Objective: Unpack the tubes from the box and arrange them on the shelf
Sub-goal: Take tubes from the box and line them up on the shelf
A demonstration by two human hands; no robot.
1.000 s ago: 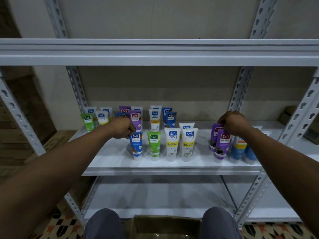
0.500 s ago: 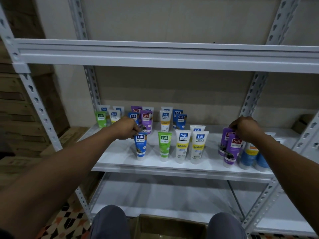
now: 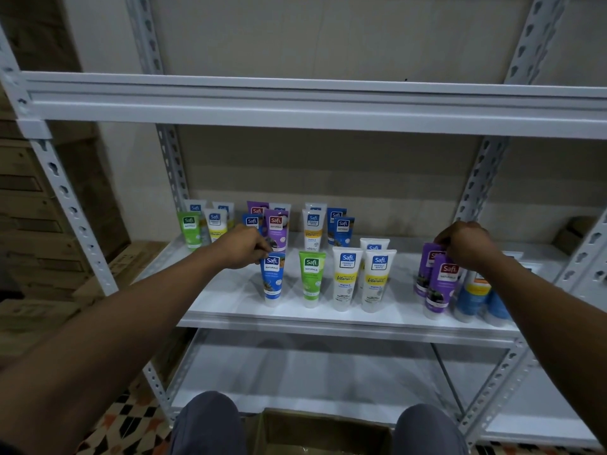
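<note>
Steady: left hand (image 3: 241, 246) is pinching the blue tube (image 3: 272, 280), right hand (image 3: 466, 246) gripping the purple tube (image 3: 438, 287); both probably need seating cap-flat.

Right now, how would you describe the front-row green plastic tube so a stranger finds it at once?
Find the white metal shelf holding tubes. In its front row, the green plastic tube stands between a blue tube and a white tube. It is the row's only green one.
</note>
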